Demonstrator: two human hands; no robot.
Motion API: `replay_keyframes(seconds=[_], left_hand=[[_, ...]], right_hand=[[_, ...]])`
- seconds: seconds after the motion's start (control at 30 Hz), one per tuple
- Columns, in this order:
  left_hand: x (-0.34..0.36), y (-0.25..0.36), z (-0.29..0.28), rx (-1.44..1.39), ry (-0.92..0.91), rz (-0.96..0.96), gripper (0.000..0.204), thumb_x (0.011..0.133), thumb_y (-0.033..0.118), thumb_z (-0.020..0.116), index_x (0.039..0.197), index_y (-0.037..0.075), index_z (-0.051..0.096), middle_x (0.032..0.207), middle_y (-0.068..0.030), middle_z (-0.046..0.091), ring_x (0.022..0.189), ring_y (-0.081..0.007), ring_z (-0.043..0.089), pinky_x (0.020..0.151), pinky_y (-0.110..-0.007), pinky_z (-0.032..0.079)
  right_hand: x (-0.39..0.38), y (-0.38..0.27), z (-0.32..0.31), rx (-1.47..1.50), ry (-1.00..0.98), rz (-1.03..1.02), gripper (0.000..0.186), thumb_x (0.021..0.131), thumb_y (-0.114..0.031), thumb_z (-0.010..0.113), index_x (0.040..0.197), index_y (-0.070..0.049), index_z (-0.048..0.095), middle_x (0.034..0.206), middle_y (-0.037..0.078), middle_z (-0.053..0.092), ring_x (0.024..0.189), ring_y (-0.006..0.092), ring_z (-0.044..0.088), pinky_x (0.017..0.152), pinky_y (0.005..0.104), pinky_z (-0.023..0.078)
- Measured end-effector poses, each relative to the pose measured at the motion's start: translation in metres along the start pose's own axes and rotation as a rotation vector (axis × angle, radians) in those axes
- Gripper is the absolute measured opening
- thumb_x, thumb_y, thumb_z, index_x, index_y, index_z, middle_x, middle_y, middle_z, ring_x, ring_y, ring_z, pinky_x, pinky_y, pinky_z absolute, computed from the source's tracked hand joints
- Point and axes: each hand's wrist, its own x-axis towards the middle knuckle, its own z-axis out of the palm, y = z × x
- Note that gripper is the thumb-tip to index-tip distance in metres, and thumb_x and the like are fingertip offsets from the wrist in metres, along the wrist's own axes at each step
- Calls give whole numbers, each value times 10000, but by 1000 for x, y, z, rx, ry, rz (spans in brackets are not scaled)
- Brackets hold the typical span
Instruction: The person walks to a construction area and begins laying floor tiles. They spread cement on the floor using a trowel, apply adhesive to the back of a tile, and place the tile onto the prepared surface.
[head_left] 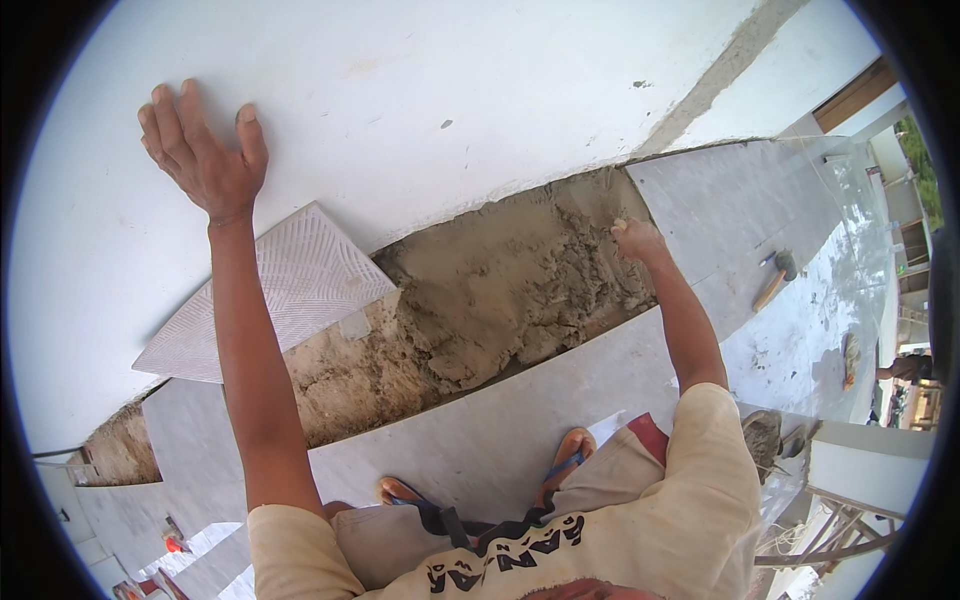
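Note:
My left hand [205, 160] lies flat against the white wall [400, 100], fingers and thumb spread. Below it a loose tile [290, 285] leans on the wall, its pale ridged face showing. My right hand [640, 240] is closed low over the far right end of the wet grey mortar [520, 260], close to the edge of a laid grey tile [745, 190]. What its fingers hold, if anything, I cannot make out. The mortar looks smoother along the wall and lumpy toward my feet. Rough brown bedding [350, 385] shows at its left.
A mallet [776, 280] with a dark head and wooden handle lies on the tiles at right. A dark bucket [762, 440] stands behind my right side. Grey floor tiles [480, 440] run under my sandalled feet. Wooden framing [835, 535] is at lower right.

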Motion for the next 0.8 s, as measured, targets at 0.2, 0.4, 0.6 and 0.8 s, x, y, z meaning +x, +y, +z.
replay_keyframes(seconds=[0.2, 0.4, 0.6, 0.8], left_hand=[[-2, 3, -1, 26, 16, 19, 601, 911, 350, 597, 1390, 20, 448, 1454, -166, 390, 1411, -339, 293, 1136, -488, 291], [-8, -4, 7, -8, 45, 26, 592, 878, 370, 603, 1364, 53, 486, 1409, -150, 420, 1376, -340, 322, 1093, -495, 309], [-6, -12, 4, 22, 23, 70, 607, 887, 408, 602, 1354, 54, 445, 1368, -153, 395, 1317, -338, 328, 1060, -505, 322], [-14, -4, 4, 266, -132, 14, 745, 842, 178, 644, 1494, 29, 315, 1594, -188, 200, 1493, -373, 111, 1210, -523, 61]], right_hand=[[11, 36, -11, 220, -142, 54, 589, 917, -500, 484, 1255, -31, 605, 1090, 212, 681, 994, 367, 658, 850, 476, 513], [-33, 7, 7, 782, -480, 102, 493, 953, -549, 513, 1013, -64, 576, 663, 25, 507, 501, 128, 487, 447, 313, 423], [-64, -23, 21, 995, -738, 212, 446, 959, -536, 511, 945, -92, 555, 659, 12, 494, 484, 120, 469, 435, 297, 406], [-142, -52, 51, 795, -1033, 114, 464, 958, -530, 514, 969, -67, 540, 638, 10, 495, 477, 122, 486, 422, 299, 417]])
